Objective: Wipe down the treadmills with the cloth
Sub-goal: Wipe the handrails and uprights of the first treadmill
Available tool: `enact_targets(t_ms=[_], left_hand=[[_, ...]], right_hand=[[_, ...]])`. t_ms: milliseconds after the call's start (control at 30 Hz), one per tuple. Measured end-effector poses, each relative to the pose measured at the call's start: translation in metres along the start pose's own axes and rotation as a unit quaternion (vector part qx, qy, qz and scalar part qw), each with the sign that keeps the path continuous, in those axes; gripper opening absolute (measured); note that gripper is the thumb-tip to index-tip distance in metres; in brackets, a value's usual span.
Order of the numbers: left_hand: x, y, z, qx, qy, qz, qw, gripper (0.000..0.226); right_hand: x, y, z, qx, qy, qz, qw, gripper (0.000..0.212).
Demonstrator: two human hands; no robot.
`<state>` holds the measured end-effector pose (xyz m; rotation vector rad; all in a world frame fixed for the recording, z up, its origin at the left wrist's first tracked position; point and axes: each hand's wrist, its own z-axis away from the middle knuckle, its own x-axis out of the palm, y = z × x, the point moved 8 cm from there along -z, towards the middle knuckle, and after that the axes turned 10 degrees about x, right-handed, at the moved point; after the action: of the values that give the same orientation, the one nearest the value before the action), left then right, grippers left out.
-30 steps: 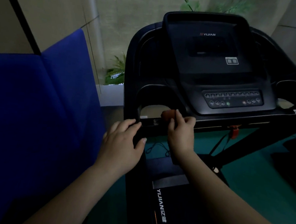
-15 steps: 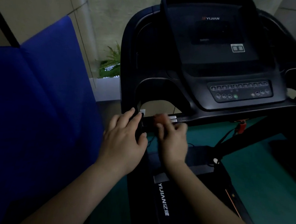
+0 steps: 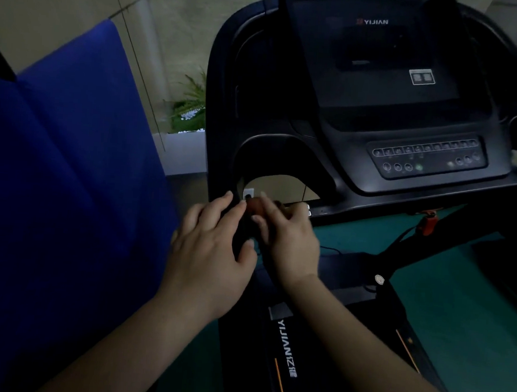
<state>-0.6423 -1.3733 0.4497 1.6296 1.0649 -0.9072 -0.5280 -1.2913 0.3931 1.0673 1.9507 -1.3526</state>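
A black treadmill (image 3: 377, 118) fills the view, its console and button panel (image 3: 426, 157) in front of me. My left hand (image 3: 208, 247) rests on the left handrail's end (image 3: 241, 228), fingers laid straight over it and the thumb on the near side. Right beside it, my right hand (image 3: 285, 237) pinches a small orange cloth (image 3: 254, 206) against the bar below the console. Most of the cloth is hidden by my fingers.
A blue padded panel (image 3: 70, 184) stands close on the left. A potted green plant (image 3: 190, 103) sits by the wall behind. An orange safety clip (image 3: 428, 224) hangs under the console. Green floor (image 3: 462, 314) lies right of the belt deck (image 3: 286, 364).
My right hand has slid left along the bar with the cloth until it is beside my left hand. My left hand has stayed on the handrail.
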Motion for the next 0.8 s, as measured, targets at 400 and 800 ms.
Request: enact_targets(t_ms=[400,800], left_hand=[[0.003,-0.001,-0.018,-0.008,-0.007,-0.006,1.0,0.052],[0.004,0.0,-0.018,-0.004,0.007,0.003,1.0,0.051]], right_hand=[[0.005,-0.013,-0.004,-0.018,0.014,0.022,0.999,0.055],[0.006,-0.015,0.001,-0.043,0.058,0.029,0.997,0.044]])
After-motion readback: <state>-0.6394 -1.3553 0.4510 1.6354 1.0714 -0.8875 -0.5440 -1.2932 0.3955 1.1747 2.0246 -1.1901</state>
